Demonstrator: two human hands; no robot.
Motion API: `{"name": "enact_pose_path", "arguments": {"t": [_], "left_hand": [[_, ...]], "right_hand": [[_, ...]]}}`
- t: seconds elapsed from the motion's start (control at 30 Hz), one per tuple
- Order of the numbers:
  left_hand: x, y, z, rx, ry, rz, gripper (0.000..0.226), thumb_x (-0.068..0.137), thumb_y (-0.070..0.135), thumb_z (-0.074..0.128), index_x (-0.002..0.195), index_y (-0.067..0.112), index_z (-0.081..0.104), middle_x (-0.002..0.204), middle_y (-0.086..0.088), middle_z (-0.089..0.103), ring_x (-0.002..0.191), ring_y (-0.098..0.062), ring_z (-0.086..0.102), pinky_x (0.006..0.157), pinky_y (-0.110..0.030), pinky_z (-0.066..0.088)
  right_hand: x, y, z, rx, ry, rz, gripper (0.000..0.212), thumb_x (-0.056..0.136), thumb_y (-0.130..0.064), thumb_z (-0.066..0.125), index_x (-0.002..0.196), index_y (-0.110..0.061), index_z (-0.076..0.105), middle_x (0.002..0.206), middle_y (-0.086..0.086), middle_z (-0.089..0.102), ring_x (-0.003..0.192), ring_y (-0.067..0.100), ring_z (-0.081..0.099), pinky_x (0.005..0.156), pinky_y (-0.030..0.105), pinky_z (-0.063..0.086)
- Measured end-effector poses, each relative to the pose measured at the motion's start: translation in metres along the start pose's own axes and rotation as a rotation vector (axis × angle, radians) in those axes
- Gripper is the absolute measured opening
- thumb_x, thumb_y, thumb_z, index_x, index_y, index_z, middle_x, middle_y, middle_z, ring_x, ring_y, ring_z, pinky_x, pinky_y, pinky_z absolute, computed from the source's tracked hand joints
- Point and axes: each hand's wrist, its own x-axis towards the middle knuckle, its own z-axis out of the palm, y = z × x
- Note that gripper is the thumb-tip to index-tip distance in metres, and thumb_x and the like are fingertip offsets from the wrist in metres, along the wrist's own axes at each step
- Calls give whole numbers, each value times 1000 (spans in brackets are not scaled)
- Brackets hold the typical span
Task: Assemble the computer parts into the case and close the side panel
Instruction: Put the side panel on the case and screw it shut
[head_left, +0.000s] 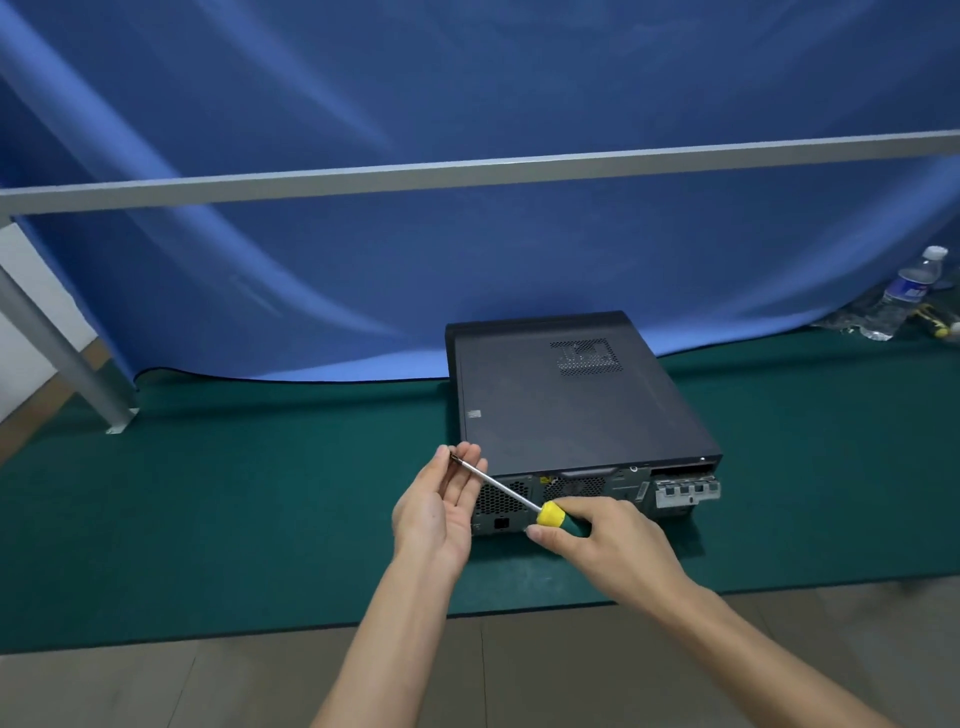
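Counting from my remote seat, I see one computer case (576, 400), one screwdriver (524, 501), one water bottle (906, 293) and two hands. The case lies flat on the green mat (234, 519), towards the mat's far edge and right of its middle, with its rear face turned to the near edge. It is black, its side panel (561, 410) sits on top in place, and a perforated vent patch shows near the panel's far end. The rear shows mesh grilles, a power socket and a grey slot bracket at its right end. My right hand (608, 540) grips the yellow-and-green screwdriver handle just in front of the rear face. My left hand (441, 509) is open, palm up, with the metal shaft's tip resting against its fingers (467, 457). The bottle lies at the mat's far right corner, against the blue cloth (467, 234).
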Motion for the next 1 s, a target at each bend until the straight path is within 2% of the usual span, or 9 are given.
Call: {"name": "enact_pose_path", "arguments": {"t": [0.13, 0.27, 0.37, 0.47, 0.63, 0.7, 0.8, 0.83, 1.0], "left_hand": [[1, -11, -11, 34, 26, 27, 8, 92, 2, 55, 88, -4, 57, 67, -15, 69, 66, -23, 71, 70, -36, 59], [4, -23, -17, 60, 54, 19, 8, 91, 1, 58, 85, -4, 57, 66, -15, 68, 64, -24, 71, 65, -35, 60], [9, -36, -20, 73, 73, -4, 9, 91, 0, 57, 82, -4, 57, 61, -15, 67, 60, -24, 70, 54, -31, 58], [18, -53, -23, 93, 106, -42, 11, 90, -1, 57, 80, -3, 56, 60, -15, 66, 57, -23, 69, 60, -35, 60], [36, -76, -26, 170, 106, -109, 11, 91, 2, 57, 82, -4, 56, 66, -18, 67, 60, -24, 70, 51, -32, 57], [45, -83, -25, 235, 94, -132, 14, 93, 4, 55, 82, -4, 56, 69, -19, 68, 62, -26, 71, 55, -34, 59], [59, -93, -21, 287, 85, -192, 19, 96, 5, 48, 81, -3, 55, 67, -18, 69, 61, -26, 70, 77, -43, 57], [63, -96, -19, 304, 85, -209, 19, 97, 5, 46, 81, -3, 55, 67, -17, 69, 60, -25, 70, 79, -43, 55], [78, -110, -9, 392, 65, -281, 18, 95, 2, 46, 83, -3, 58, 73, -16, 70, 67, -24, 70, 67, -35, 58]], "right_hand": [[-4, -1, 0, 62, -98, 69, 25, 80, -66, 57, 73, -43, 60, 49, -10, 46, 46, 5, 42, 50, 23, 31], [-9, -2, 1, 228, -216, 171, 29, 81, -59, 62, 79, -30, 64, 50, -6, 54, 38, 8, 44, 45, 20, 36], [-12, 5, 3, 290, -208, 255, 24, 81, -46, 65, 86, -23, 61, 58, -2, 65, 39, 12, 49, 44, 21, 39], [-12, 16, 3, 318, -188, 290, 22, 81, -35, 67, 82, -16, 57, 71, 3, 69, 41, 15, 54, 42, 23, 39], [-7, 43, 9, 252, -167, 298, 22, 84, -40, 67, 78, -19, 64, 75, 8, 70, 48, 14, 61, 46, 22, 40], [-3, 55, 14, 242, -169, 302, 26, 86, -43, 64, 70, -24, 63, 67, 7, 67, 49, 16, 59, 48, 22, 40], [3, 70, 24, 264, -148, 328, 33, 88, -44, 62, 60, -27, 57, 64, 5, 63, 53, 18, 56, 53, 26, 42], [5, 75, 28, 277, -144, 336, 32, 88, -43, 62, 61, -26, 58, 66, 7, 64, 54, 19, 56, 54, 27, 43], [8, 92, 41, 385, -129, 369, 30, 93, -39, 56, 76, -17, 64, 73, 13, 67, 62, 32, 62, 61, 34, 50]]}}
